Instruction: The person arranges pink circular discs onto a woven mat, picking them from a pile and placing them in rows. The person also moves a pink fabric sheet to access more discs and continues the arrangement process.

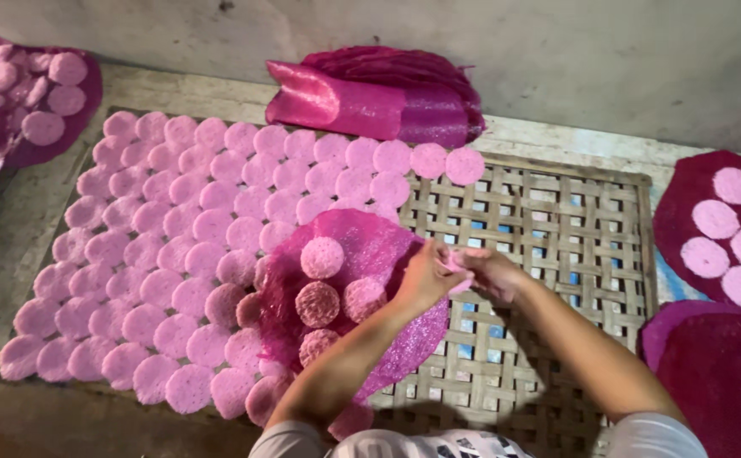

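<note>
Left hand (426,276) and right hand (491,273) meet over the woven bamboo tray (557,220), both grips pinching one pink disc (454,265). Beside them, one magenta sheet (370,246) carries four discs; five more lie on the dark sheet (684,212) at right

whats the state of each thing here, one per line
left hand: pinching a pink disc with the right
right hand: on the same disc
pink disc: held above the tray
tray: about half covered in disc rows
pink sheet: flat, four discs on it
rolled sheet: lying at the wall
</note>
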